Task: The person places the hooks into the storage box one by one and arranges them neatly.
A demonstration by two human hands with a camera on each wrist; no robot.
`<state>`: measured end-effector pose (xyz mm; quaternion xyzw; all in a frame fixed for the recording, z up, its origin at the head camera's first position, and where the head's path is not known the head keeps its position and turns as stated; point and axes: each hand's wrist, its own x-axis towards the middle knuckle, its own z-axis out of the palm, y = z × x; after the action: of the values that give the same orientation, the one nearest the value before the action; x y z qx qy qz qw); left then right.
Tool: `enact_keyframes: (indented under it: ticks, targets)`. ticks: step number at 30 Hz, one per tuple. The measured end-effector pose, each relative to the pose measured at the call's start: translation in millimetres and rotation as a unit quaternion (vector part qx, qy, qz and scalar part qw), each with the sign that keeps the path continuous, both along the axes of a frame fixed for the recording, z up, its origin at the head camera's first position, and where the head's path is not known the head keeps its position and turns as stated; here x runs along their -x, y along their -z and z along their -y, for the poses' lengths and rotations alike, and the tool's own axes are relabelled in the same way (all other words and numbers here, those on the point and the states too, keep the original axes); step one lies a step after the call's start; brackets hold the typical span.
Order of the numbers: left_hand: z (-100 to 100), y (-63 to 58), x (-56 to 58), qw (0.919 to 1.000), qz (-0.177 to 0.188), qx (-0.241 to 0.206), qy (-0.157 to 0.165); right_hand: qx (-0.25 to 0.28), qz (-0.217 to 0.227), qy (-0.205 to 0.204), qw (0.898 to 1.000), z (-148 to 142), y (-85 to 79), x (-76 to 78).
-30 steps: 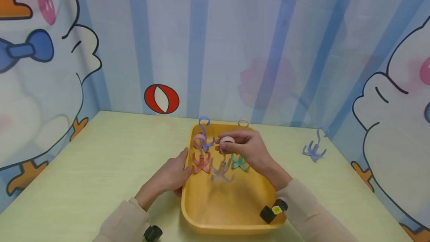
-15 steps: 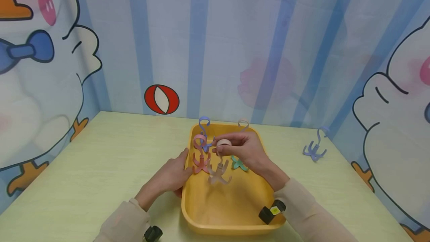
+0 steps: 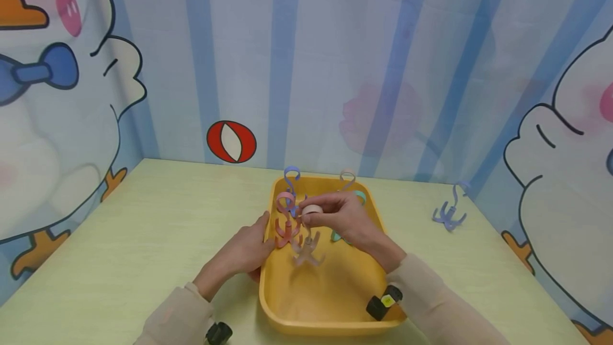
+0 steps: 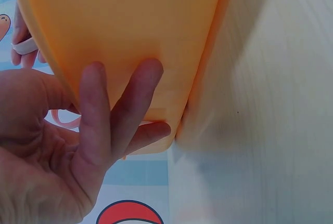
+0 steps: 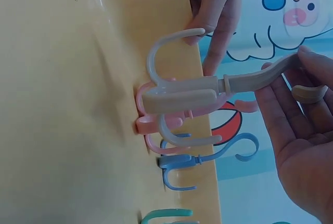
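Note:
My right hand (image 3: 342, 217) pinches a beige multi-prong hanging hook (image 3: 308, 249) by its curved top, prongs down, inside a yellow tray (image 3: 330, 328). In the right wrist view, the held hook (image 5: 179, 99) overlaps a pink one. My left hand (image 3: 246, 246) grips the tray's left rim; in the left wrist view its fingers (image 4: 94, 115) lie along the outer wall. Within the tray stand a pink hook (image 3: 288, 233), a blue hook (image 3: 291, 173) and a pale hook (image 3: 348, 172) at the back. A green hook (image 3: 360, 195) is partly hidden behind my right hand.
On the table (image 3: 143, 212), to the right of the tray, stands another blue hook (image 3: 449, 218). A striped curtain (image 3: 316, 68) with cartoon ducks hangs behind and at both sides.
My right hand has drifted left and slightly nearer with the beige hook, closer to the pink one. More of the green hook's top now shows. My left hand stays on the rim.

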<state>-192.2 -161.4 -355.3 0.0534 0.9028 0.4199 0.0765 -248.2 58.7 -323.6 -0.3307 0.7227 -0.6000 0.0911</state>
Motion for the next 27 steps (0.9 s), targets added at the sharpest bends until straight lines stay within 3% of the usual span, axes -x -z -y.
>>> enact_keyframes:
  ticks: [7, 15, 27]
  targets:
    - [0.4, 0.5, 0.0, 0.9999, 0.01, -0.009, -0.001, -0.013, 0.005, -0.017, 1.0, 3.3, 6.2, 0.5]
    - [2.3, 1.3, 1.0, 1.0, -0.004, 0.004, 0.005, -0.006, 0.018, -0.042, 0.999, 10.8, 7.7, -0.3]
    - [3.2, 1.5, 1.4, 0.9998, 0.002, -0.009, 0.017, -0.027, 0.007, -0.038, 0.999, 21.8, 13.5, -0.7]
